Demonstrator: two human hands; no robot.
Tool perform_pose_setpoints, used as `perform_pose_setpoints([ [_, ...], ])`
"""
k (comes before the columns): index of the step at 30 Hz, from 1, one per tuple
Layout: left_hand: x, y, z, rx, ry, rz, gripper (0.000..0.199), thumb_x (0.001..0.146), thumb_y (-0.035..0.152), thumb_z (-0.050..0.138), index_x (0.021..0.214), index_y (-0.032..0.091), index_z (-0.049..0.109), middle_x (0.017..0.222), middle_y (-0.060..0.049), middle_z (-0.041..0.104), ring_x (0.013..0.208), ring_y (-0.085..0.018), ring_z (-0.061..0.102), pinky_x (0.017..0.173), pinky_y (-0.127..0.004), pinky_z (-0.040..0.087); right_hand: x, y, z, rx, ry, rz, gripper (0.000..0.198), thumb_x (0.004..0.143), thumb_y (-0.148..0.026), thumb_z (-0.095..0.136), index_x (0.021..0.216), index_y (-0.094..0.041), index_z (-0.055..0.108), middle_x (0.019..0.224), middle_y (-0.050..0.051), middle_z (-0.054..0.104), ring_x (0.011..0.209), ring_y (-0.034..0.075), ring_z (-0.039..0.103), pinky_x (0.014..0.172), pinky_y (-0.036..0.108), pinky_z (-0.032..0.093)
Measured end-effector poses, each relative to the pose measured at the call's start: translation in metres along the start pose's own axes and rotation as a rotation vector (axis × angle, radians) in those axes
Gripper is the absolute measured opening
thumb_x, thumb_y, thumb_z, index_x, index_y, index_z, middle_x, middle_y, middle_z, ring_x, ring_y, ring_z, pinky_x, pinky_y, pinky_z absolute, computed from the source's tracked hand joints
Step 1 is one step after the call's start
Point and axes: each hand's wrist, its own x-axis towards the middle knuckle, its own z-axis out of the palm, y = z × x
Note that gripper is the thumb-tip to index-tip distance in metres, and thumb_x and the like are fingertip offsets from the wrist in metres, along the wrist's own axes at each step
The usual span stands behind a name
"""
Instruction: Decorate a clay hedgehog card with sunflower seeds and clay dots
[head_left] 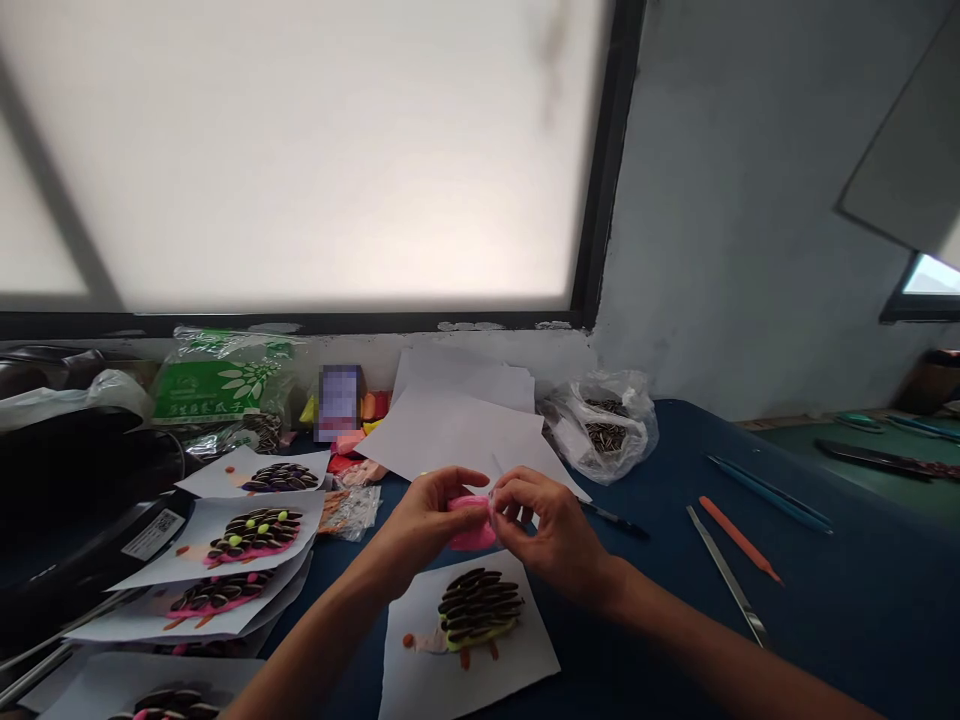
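A pink clay packet (471,535) in thin see-through wrap is held above the table. My left hand (431,515) is closed around its left side, with the thumb across the front. The fingers of my right hand (544,525) pinch the packet's right edge at the wrap. Just below both hands lies a white paper sheet (401,690) bearing a hedgehog picture (480,610). Its body is striped sunflower seeds on yellow-green clay, with a pale head, an orange nose and brown-orange feet.
More seed hedgehog sheets (259,540) overlap at left. Behind are a green seed bag (217,375), coloured clay packets (349,440), blank paper (457,420) and a plastic bag of seeds (604,430). A pen (615,520), blue tweezers (772,495), an orange tool (739,540) and a metal blade (727,575) lie right.
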Motion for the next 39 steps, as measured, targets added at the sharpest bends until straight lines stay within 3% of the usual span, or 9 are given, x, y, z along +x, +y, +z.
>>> perform_pose_setpoints([
  [6,-0.002,0.005,0.0,0.036,0.008,0.016,0.047,0.065,0.037,0.078,0.103,0.014,0.061,0.079,-0.002,0.067,0.07,-0.014,0.062,0.066,-0.026,0.046,0.0,0.004,0.001,0.031,-0.014,0.016,0.013,0.086,-0.019,0.057,0.086,-0.019,0.071,0.1,0.007,0.064,0.079,0.016,0.062,0.063,0.026,0.05],
  [15,-0.001,0.005,-0.001,0.119,0.084,0.036,0.041,0.067,0.036,0.073,0.101,0.015,0.063,0.077,-0.001,0.066,0.068,-0.015,0.061,0.062,-0.025,0.046,-0.001,0.001,0.001,0.052,0.039,0.048,0.011,0.081,-0.015,0.057,0.071,-0.019,0.061,0.095,0.006,0.064,0.076,0.016,0.06,0.059,0.026,0.046],
  [21,0.005,-0.003,-0.029,0.577,0.256,0.099,0.027,0.076,0.034,0.058,0.092,0.016,0.068,0.079,-0.004,0.069,0.068,-0.019,0.063,0.061,-0.028,0.047,0.002,0.006,0.0,0.266,0.045,0.221,0.012,0.083,-0.024,0.057,0.089,-0.02,0.066,0.104,0.006,0.065,0.08,0.016,0.057,0.068,0.029,0.047],
  [24,0.008,-0.014,-0.039,0.703,0.353,0.111,0.018,0.071,0.026,0.06,0.083,0.018,0.07,0.077,-0.005,0.069,0.079,-0.026,0.063,0.075,-0.038,0.047,0.003,0.007,0.0,0.358,0.028,0.264,0.016,0.08,-0.023,0.055,0.09,-0.019,0.068,0.108,0.007,0.064,0.081,0.016,0.058,0.065,0.028,0.047],
  [27,0.008,-0.015,-0.036,0.774,0.457,0.189,0.026,0.067,0.019,0.061,0.091,0.018,0.071,0.107,-0.01,0.066,0.113,-0.034,0.052,0.099,-0.045,0.035,0.003,0.005,-0.001,0.351,0.021,0.278,0.013,0.076,-0.017,0.052,0.072,-0.017,0.064,0.108,0.007,0.064,0.081,0.016,0.058,0.063,0.027,0.045],
  [29,0.005,-0.008,-0.027,0.781,0.471,0.247,0.031,0.07,0.019,0.06,0.1,0.018,0.07,0.118,-0.011,0.062,0.119,-0.032,0.049,0.103,-0.044,0.032,0.003,0.002,-0.003,0.312,0.018,0.269,0.012,0.076,-0.016,0.052,0.07,-0.017,0.063,0.106,0.007,0.064,0.081,0.016,0.058,0.064,0.027,0.045],
  [31,0.001,0.003,-0.016,0.657,0.351,0.233,0.027,0.079,0.028,0.059,0.102,0.018,0.069,0.103,-0.009,0.068,0.097,-0.026,0.06,0.087,-0.039,0.044,0.003,0.0,-0.005,0.277,0.016,0.247,0.011,0.079,-0.017,0.054,0.074,-0.018,0.065,0.107,0.007,0.063,0.085,0.017,0.059,0.07,0.029,0.045],
  [34,-0.004,0.013,-0.002,0.29,0.062,0.004,0.038,0.082,0.048,0.06,0.099,0.016,0.069,0.088,-0.008,0.072,0.071,-0.019,0.064,0.063,-0.029,0.047,0.003,-0.003,-0.006,0.246,0.029,0.207,0.011,0.083,-0.023,0.059,0.082,-0.021,0.07,0.112,0.006,0.061,0.1,0.02,0.058,0.08,0.033,0.046],
  [39,-0.006,0.01,0.01,-0.096,-0.156,-0.093,0.043,0.076,0.055,0.07,0.086,0.013,0.071,0.082,-0.008,0.073,0.071,-0.018,0.069,0.068,-0.028,0.052,0.001,-0.003,-0.003,0.251,0.069,0.159,0.013,0.086,-0.031,0.063,0.082,-0.023,0.073,0.111,0.005,0.06,0.107,0.021,0.056,0.091,0.035,0.046],
])
